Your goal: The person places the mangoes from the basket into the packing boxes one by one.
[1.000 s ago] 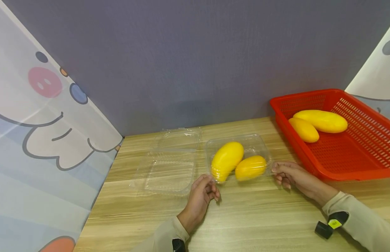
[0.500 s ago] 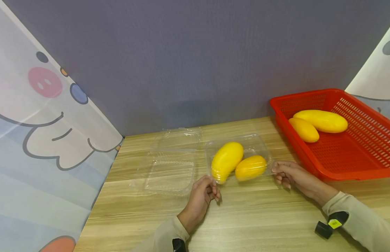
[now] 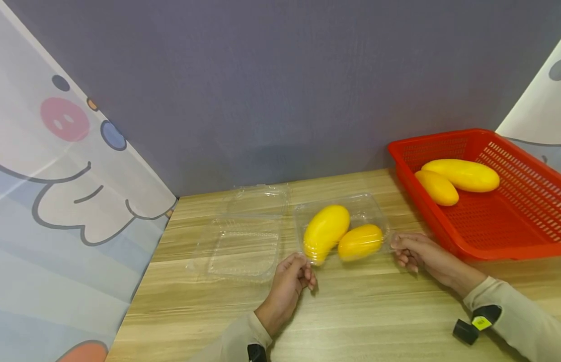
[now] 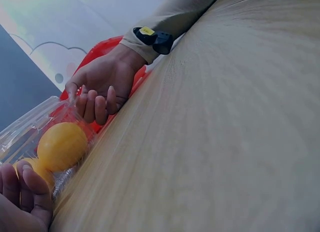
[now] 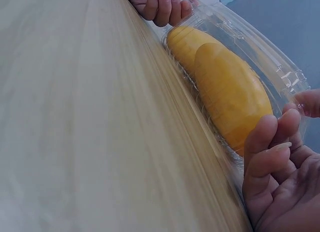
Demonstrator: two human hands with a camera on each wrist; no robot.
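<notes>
A lidded clear plastic clamshell box (image 3: 359,202) stands at the middle of the table, with two yellow fruits that look like mangoes inside. The larger fruit (image 3: 327,229) lies slantwise at the left; the smaller one (image 3: 361,242) is beside it on the right. My left hand (image 3: 287,286) pinches the near left corner of the box between thumb and index finger. At the near right corner, my right hand (image 3: 420,255) pinches the rim in the same way, its other fingers loosely curled, as the right wrist view also shows around the fingers (image 5: 265,157).
Left of the box lies a second clear clamshell (image 3: 244,254), its lid folded back toward the wall. A red plastic basket (image 3: 511,229) stands at the right with two yellow fruits (image 3: 461,175) in it. A grey wall (image 3: 280,100) bounds the wooden table (image 3: 352,317) behind.
</notes>
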